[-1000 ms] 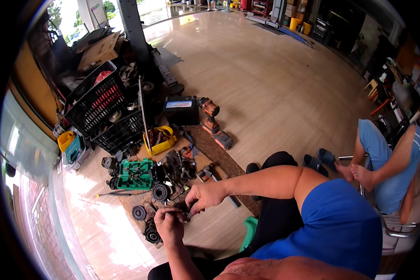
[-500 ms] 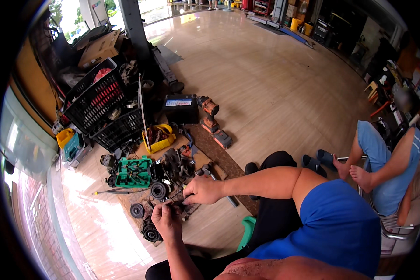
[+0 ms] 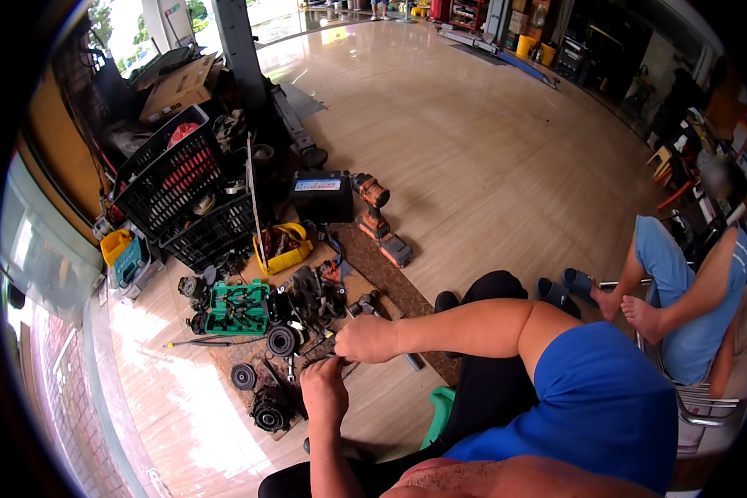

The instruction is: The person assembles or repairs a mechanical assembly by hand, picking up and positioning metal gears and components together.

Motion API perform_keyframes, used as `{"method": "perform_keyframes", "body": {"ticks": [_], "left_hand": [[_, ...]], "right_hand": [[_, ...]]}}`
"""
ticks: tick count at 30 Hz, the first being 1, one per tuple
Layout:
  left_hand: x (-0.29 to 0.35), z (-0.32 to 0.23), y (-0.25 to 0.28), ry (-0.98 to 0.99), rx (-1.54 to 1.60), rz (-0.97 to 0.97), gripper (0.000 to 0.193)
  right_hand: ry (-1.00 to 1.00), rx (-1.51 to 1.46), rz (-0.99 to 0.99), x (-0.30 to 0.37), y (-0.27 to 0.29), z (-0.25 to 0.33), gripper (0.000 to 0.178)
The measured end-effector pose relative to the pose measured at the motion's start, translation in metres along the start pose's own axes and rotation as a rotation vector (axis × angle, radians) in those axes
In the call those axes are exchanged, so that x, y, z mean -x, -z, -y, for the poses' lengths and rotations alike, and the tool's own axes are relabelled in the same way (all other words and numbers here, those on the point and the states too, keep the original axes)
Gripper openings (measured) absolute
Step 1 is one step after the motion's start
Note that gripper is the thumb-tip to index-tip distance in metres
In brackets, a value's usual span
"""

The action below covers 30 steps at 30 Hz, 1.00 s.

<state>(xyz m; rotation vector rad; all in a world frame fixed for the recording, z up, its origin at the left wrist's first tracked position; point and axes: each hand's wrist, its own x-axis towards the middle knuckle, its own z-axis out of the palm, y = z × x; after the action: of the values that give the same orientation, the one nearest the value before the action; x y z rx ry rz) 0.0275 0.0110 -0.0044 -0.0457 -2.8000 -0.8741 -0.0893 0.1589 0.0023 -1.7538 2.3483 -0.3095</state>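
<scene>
Head view: the left hand [image 3: 324, 388] and right hand [image 3: 368, 339] are close together, curled, at the frame's lower centre; whether these 2 hold anything, I cannot tell. A black round part [image 3: 282, 340] and green tool case [image 3: 239, 308] lie left of centre.

From my remote seat I see a broad floor of glossy beige tiles [image 3: 490, 149], a tall dark-grey metal post [image 3: 239, 58] at its left side, and green foliage [image 3: 131, 37] beyond in white daylight. On the left, a pale glass panel [image 3: 48, 241] stands by an orange-brown wall panel [image 3: 58, 149], sunlight whitening the tiles nearby; at right sits a silver tubular-metal chair [image 3: 708, 418]
</scene>
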Motion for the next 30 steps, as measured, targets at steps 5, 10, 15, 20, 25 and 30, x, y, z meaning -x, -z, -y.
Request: {"method": "perform_keyframes", "body": {"ticks": [5,10,15,20,25,30], "left_hand": [[0.001,-0.006,0.005,0.048,0.039,0.155,0.014],[0.003,-0.003,0.000,0.146,0.015,0.143,0.013],[0.002,0.007,0.000,0.188,-0.030,0.094,0.014],[0.001,0.006,0.006,0.198,0.051,-0.076,0.011],[0.001,0.007,0.007,0.182,0.091,-0.017,0.011],[0.003,-0.005,0.006,0.169,0.203,0.111,0.017]], "right_hand": [[0.091,0.076,-0.053,0.002,-0.006,-0.001,0.011],[0.078,0.090,-0.062,0.001,-0.001,0.003,0.010],[-0.009,0.063,-0.089,-0.004,0.008,0.000,0.010],[0.000,-0.078,-0.171,-0.007,0.018,-0.005,0.018],[0.018,-0.074,-0.126,-0.004,0.026,-0.006,0.019],[0.109,-0.003,-0.038,-0.005,0.007,-0.008,0.015]]}}
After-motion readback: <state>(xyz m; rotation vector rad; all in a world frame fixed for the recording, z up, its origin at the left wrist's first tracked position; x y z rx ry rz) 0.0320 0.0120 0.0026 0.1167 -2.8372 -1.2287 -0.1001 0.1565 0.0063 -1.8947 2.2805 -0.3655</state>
